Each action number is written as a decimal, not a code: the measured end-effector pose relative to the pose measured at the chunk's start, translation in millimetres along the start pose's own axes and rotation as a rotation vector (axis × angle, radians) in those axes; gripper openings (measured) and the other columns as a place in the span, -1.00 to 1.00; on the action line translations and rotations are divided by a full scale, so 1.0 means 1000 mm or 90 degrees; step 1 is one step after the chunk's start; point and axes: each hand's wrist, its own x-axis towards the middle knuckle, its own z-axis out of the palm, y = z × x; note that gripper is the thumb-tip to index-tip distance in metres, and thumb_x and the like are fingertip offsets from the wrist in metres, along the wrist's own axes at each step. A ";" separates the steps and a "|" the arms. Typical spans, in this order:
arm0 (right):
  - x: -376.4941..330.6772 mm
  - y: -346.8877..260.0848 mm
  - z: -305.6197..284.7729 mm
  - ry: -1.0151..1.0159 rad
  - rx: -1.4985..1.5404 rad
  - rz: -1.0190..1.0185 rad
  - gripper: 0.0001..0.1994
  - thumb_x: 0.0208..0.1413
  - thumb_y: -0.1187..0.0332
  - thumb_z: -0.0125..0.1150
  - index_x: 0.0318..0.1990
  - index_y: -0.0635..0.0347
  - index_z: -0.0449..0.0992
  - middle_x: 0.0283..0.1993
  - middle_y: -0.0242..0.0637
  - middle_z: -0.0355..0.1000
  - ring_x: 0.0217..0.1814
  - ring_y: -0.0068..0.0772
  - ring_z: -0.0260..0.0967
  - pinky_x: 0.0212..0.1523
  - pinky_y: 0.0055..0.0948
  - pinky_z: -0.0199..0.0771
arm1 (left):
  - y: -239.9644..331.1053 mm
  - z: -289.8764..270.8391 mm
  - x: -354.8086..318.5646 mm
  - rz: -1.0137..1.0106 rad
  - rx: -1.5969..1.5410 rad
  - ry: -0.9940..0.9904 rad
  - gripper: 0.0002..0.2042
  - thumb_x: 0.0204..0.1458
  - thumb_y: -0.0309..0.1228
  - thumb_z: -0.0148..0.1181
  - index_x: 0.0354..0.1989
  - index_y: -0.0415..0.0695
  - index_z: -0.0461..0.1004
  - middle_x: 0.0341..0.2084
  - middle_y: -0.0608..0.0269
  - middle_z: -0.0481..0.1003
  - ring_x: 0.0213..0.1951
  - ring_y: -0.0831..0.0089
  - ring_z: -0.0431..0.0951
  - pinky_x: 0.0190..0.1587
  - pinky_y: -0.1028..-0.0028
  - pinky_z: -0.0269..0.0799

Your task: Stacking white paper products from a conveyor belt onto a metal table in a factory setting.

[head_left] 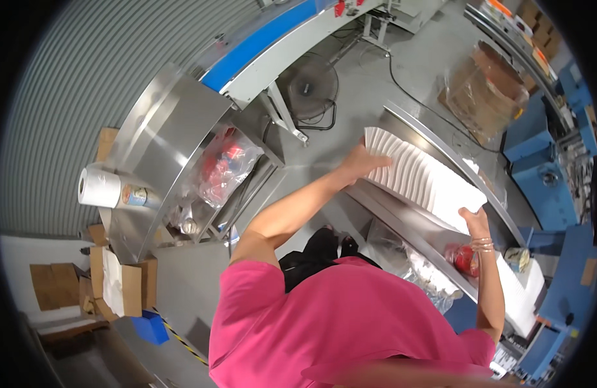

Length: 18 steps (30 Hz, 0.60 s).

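Between my two hands is a long row of thin white sheets (424, 178), packed side by side with wavy edges. I cannot tell what material they are. My left hand (365, 161) grips the left end, thumb on top. At the opposite end, my right hand (474, 221) is closed round the near right corner, with bracelets on the wrist. Beneath the sheets runs a narrow steel table (402, 210); whether they rest on it or are held just above, I cannot tell. A red item (465, 260) lies by my right wrist.
To the left stands a steel table (157, 139) with a white roll (99, 186). A blue conveyor belt (266, 45) and a floor fan (309, 87) are ahead. Open cardboard boxes (146, 288) sit at lower left. Another white stack (515, 291) lies beyond my right forearm.
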 end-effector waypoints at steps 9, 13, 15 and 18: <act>0.042 -0.162 0.079 -0.095 -0.053 -0.234 -0.50 -0.12 0.39 0.26 0.01 0.44 0.34 -0.09 -0.23 0.44 -0.07 -0.43 0.37 -0.02 -0.47 0.36 | 0.093 -0.121 -0.068 0.059 -0.063 0.175 -0.40 -0.17 -0.45 0.35 0.09 -0.22 0.22 -0.09 0.19 0.41 -0.05 0.40 0.41 0.02 0.41 0.34; 0.070 -0.276 0.203 -0.308 -0.044 -0.288 -0.47 -0.09 0.44 0.20 0.09 0.43 0.28 0.01 -0.24 0.39 0.03 -0.44 0.32 0.09 -0.45 0.29 | 0.105 -0.225 -0.126 0.127 -0.028 0.398 -0.43 -0.16 -0.48 0.31 0.07 -0.26 0.24 -0.10 0.19 0.41 -0.05 0.42 0.41 0.01 0.43 0.34; 0.092 -0.314 0.275 -0.318 -0.121 -0.339 -0.43 -0.12 0.40 0.21 0.11 0.39 0.28 0.01 -0.23 0.39 0.04 -0.40 0.33 0.10 -0.43 0.29 | 0.115 -0.281 -0.153 0.128 -0.040 0.441 -0.49 -0.12 -0.49 0.27 0.06 -0.27 0.26 -0.09 0.18 0.40 -0.05 0.41 0.41 0.01 0.43 0.34; 0.094 -0.383 0.399 -0.430 -0.231 -0.374 -0.41 -0.15 0.35 0.23 0.13 0.29 0.30 0.03 -0.22 0.39 0.05 -0.38 0.33 0.11 -0.43 0.28 | 0.111 -0.354 -0.201 0.110 -0.052 0.599 -0.44 -0.09 -0.51 0.26 0.12 -0.28 0.19 -0.04 0.12 0.39 -0.02 0.37 0.41 0.06 0.39 0.32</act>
